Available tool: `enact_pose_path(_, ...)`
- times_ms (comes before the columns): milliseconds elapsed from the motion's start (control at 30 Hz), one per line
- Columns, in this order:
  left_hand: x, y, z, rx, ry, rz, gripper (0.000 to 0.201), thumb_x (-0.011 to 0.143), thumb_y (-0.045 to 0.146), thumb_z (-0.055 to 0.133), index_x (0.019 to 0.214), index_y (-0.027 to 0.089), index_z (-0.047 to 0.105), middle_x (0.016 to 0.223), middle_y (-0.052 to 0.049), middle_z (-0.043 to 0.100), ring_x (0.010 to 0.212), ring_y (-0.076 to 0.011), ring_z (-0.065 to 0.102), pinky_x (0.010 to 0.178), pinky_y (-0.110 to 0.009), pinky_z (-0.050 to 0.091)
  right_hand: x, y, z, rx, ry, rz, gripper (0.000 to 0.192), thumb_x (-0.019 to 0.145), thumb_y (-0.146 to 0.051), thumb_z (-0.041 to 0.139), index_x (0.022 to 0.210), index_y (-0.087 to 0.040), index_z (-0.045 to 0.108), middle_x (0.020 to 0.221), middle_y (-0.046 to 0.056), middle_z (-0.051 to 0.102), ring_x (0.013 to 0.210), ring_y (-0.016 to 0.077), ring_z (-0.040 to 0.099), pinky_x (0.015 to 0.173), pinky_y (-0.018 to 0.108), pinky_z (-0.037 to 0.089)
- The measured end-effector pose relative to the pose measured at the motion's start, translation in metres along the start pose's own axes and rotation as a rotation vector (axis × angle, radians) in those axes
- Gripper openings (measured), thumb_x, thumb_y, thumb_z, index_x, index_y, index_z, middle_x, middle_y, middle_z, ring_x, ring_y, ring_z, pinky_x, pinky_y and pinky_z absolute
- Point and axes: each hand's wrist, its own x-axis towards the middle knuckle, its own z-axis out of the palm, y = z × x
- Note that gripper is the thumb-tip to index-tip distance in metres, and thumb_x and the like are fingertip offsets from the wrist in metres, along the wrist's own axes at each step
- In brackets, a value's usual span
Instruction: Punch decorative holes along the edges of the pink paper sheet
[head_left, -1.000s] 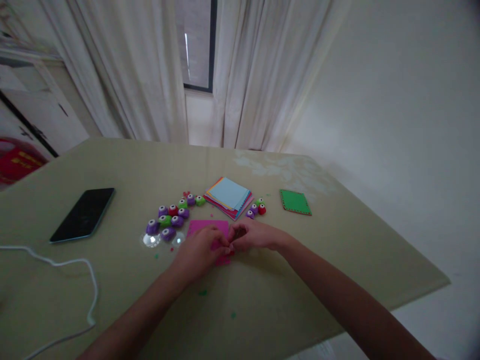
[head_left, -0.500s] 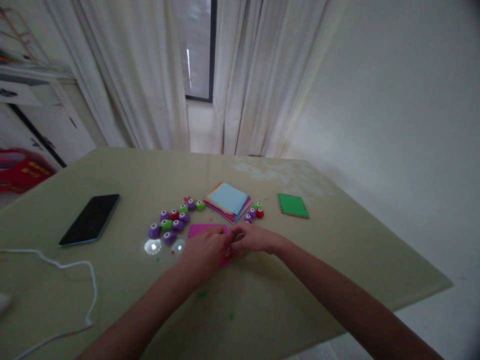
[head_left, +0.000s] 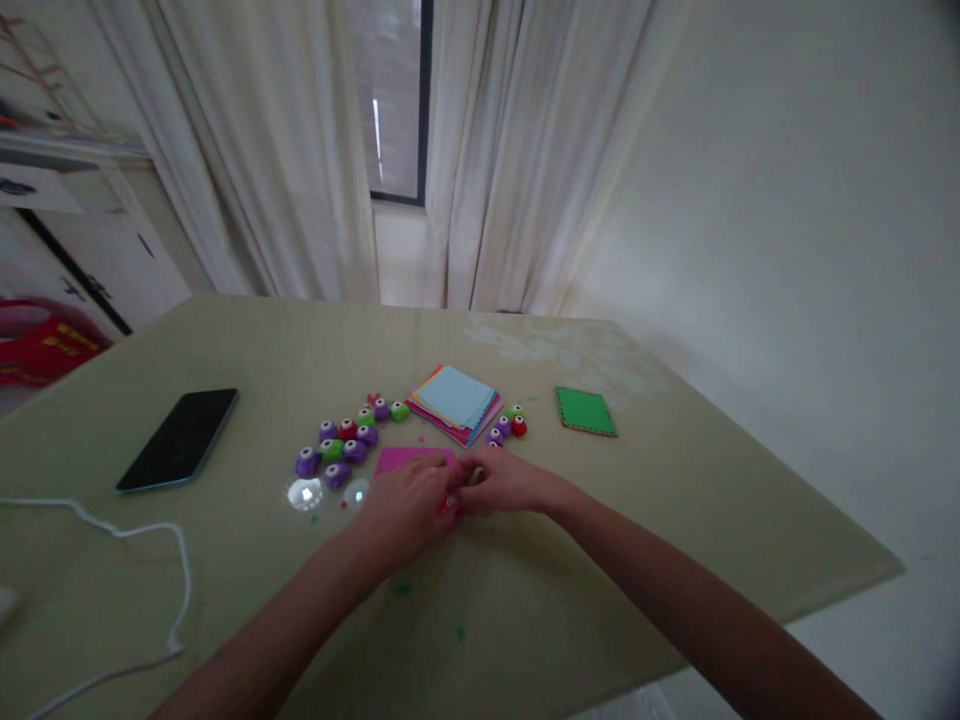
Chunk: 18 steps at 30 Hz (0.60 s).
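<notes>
My left hand [head_left: 405,505] lies on a pink paper sheet [head_left: 409,459] on the table, covering its near part. My right hand [head_left: 504,483] meets it at the sheet's right edge, fingers closed around something small and dark that I cannot make out; a bit of red shows between the two hands. Left of the sheet sits a cluster of small purple, green and red paper punches [head_left: 343,442]. A second small group of punches [head_left: 507,424] lies just beyond my right hand. A stack of coloured paper squares [head_left: 457,400] is behind the pink sheet.
A green square [head_left: 586,411] with a punched border lies to the right. A black phone [head_left: 179,437] and a white cable [head_left: 142,530] are on the left of the olive table [head_left: 675,520]. Small paper bits dot the table. Curtains and a window stand behind.
Both hands have stayed together at the pink sheet's right edge with only slight finger movement. The view lifted slightly a second ago and has held since.
</notes>
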Motion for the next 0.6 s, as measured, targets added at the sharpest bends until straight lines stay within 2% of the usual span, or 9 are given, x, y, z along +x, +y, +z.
enact_pose_path(167, 0.002, -0.005, 0.0, -0.046, -0.033, -0.047, 0.015, 0.093, 0.023, 0.069, 0.105, 0.023, 0.079, 0.113, -0.009, 0.079, 0.104, -0.0309, 0.077, 0.083, -0.038, 0.055, 0.003, -0.007, -0.003, -0.014, -0.079, 0.072, 0.006, 0.086, -0.018, 0.075, 0.089, -0.016, 0.071, 0.077, -0.001, 0.07, 0.063, 0.0111, 0.064, 0.058, 0.019, 0.051)
enact_pose_path(400, 0.005, -0.01, 0.0, -0.123, -0.045, -0.106, 0.016, 0.09, 0.022, 0.075, 0.104, 0.026, 0.082, 0.113, -0.006, 0.08, 0.103, -0.0283, 0.077, 0.083, -0.035, 0.053, 0.014, -0.02, -0.012, -0.095, -0.172, 0.189, 0.014, 0.082, -0.018, 0.077, 0.076, -0.017, 0.064, 0.064, -0.004, 0.062, 0.056, 0.0103, 0.059, 0.051, 0.018, 0.049)
enact_pose_path(600, 0.02, -0.016, -0.004, -0.185, -0.142, -0.086, 0.017, 0.082, 0.019, 0.075, 0.092, 0.027, 0.086, 0.093, -0.004, 0.084, 0.088, -0.0265, 0.077, 0.072, -0.031, 0.049, 0.019, -0.026, -0.014, -0.198, -0.2, 0.276, 0.011, 0.08, -0.022, 0.079, 0.08, -0.018, 0.069, 0.067, -0.004, 0.061, 0.056, 0.0102, 0.055, 0.05, 0.018, 0.045)
